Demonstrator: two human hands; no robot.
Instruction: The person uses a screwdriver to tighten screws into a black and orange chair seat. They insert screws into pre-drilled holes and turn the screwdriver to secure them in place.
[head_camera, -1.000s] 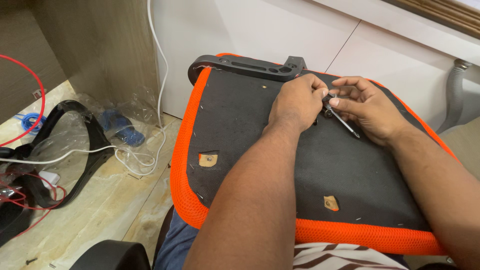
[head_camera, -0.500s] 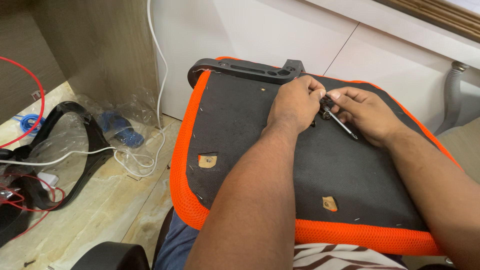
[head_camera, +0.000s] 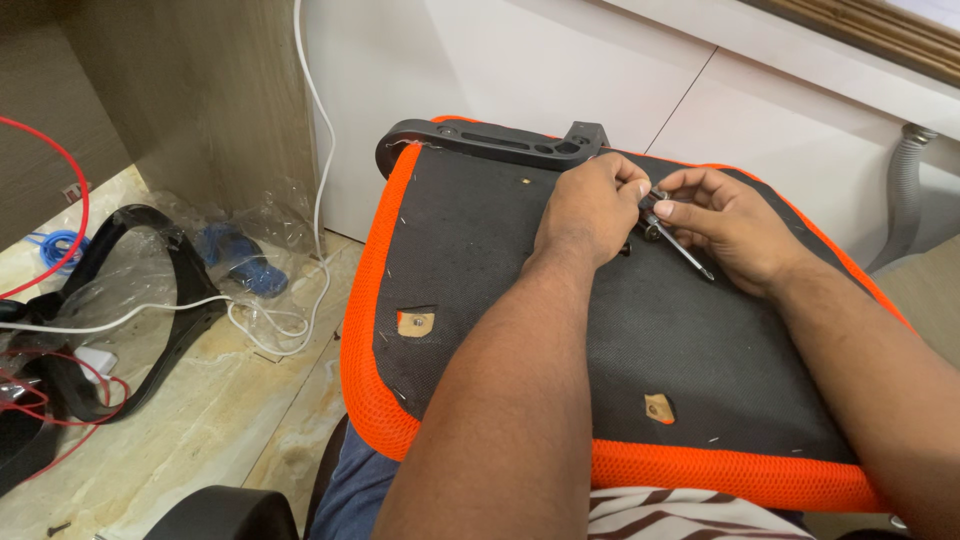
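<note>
An upturned chair seat (head_camera: 480, 250), with a black fabric underside and an orange mesh rim, rests across my lap. Both hands meet near its far edge. My left hand (head_camera: 585, 212) lies on the black fabric, its fingertips pinched on a small metal screw (head_camera: 657, 195). My right hand (head_camera: 738, 228) holds a thin metal tool (head_camera: 685, 250) between thumb and fingers, with the tool's tip end next to the screw. Two small cut-outs showing wood and a screw hole (head_camera: 415, 323) (head_camera: 657, 408) sit nearer to me on the seat.
A black plastic bracket (head_camera: 490, 140) lies along the seat's far edge against a white cabinet. On the floor to the left are a black curved armrest in clear plastic wrap (head_camera: 150, 290), white (head_camera: 250, 320) and red cables (head_camera: 60, 390), and a blue item (head_camera: 235, 262).
Both hands stay at the same spot on the seat with only small finger movements at the screw. The view has shifted slightly.
</note>
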